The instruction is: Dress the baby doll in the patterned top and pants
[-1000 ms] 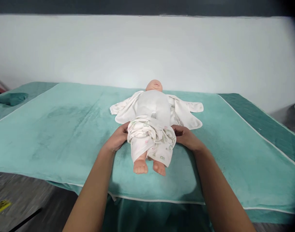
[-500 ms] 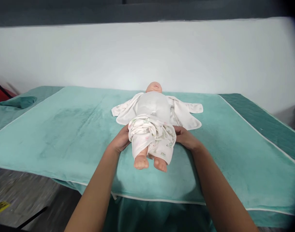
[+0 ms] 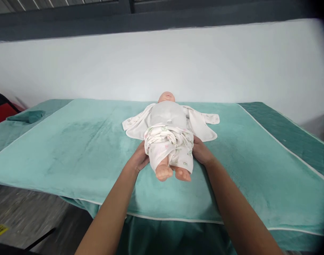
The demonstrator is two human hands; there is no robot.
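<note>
A baby doll lies on its back, head at the far side and bare feet toward me. White printed baby pants cover its legs, bunched in folds around the hips. An open white baby shirt is spread under the torso with its sleeves out to both sides. My left hand grips the pants at their left side. On the opposite side, my right hand holds them near the waist. Most fingers of both hands are hidden behind the cloth.
The doll lies on a bed with a green sheet, against a white wall. A small green cushion-like piece is at the far left, beside a red and black object. The bed's front edge is close to me.
The pants and the doll's feet have shifted slightly right and up in view, the legs now angled right. Both hands still hold the pants' sides. The camera view has tilted a little.
</note>
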